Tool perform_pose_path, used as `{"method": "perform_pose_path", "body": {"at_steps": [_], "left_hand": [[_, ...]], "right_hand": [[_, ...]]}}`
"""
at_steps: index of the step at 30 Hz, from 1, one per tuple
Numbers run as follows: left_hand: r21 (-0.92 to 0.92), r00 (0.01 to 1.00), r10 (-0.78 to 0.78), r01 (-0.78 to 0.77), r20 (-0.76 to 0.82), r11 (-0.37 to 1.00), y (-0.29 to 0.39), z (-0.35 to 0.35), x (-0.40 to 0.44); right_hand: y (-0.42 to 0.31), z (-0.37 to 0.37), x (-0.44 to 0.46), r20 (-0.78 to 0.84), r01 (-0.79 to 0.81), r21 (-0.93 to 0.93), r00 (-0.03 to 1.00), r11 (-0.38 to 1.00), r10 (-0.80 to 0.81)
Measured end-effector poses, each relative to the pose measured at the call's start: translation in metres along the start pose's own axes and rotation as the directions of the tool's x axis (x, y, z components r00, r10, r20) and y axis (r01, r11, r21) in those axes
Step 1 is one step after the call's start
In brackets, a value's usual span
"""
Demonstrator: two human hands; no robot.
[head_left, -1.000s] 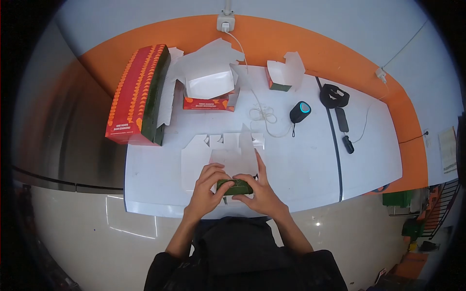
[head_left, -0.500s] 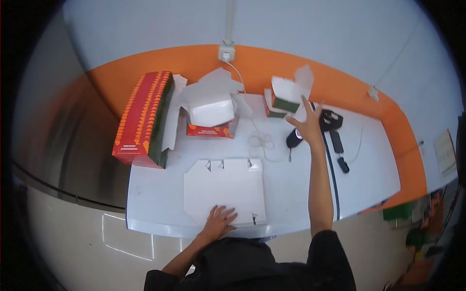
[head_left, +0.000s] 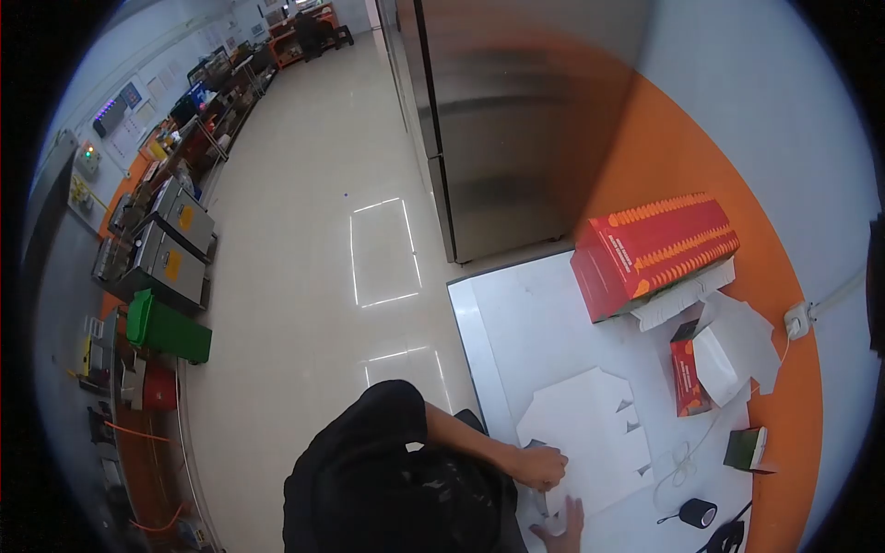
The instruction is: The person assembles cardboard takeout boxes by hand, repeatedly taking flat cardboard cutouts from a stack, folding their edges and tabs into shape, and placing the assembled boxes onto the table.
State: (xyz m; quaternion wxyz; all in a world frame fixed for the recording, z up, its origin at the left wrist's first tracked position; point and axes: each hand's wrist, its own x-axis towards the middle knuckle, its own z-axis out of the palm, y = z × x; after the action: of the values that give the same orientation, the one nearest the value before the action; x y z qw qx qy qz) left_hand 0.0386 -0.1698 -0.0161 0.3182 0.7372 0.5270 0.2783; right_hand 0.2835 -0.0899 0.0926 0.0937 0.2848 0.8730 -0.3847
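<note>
A flat white cardboard box blank (head_left: pixel 590 429) with cut corners and small slots lies near the front edge of the table. My left hand (head_left: pixel 539 467) rests at its near edge with the fingers curled in; what they hold, if anything, is hidden. Below it my right hand (head_left: pixel 564 530) is beside the blank's lower corner, thumb and fingers apart, partly cut off by the frame. Between the two hands, a small part of the cardboard edge looks bent up.
On the table (head_left: pixel 525 323) stand a large red patterned box (head_left: pixel 659 249), an opened red-and-white box (head_left: pixel 724 359) and a small green box (head_left: pixel 745 449). A black cylinder (head_left: pixel 698 513) lies near a thin cable. A steel cabinet (head_left: pixel 516 138) stands beyond; a green bin (head_left: pixel 171 327) is across the floor.
The view has swung left, bringing the floor and cabinet into sight. My right hand has come from the small green box to the cardboard blank. My left hand's fingers have curled in.
</note>
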Motion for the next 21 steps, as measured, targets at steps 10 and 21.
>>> {"method": "perform_pose_path", "body": {"at_steps": [10,21], "left_hand": [[-0.571,0.982,-0.140,0.043,-0.126,0.820,0.002,-0.031,0.036],[-0.657,0.927,-0.291,0.069,-0.235,0.750,0.061,-0.071,0.039]], "right_hand": [[0.013,0.004,-0.025,-0.345,0.019,0.092,0.938,0.996,0.014],[-0.001,0.008,-0.012,-0.813,0.081,0.424,0.472,0.902,0.340]]}}
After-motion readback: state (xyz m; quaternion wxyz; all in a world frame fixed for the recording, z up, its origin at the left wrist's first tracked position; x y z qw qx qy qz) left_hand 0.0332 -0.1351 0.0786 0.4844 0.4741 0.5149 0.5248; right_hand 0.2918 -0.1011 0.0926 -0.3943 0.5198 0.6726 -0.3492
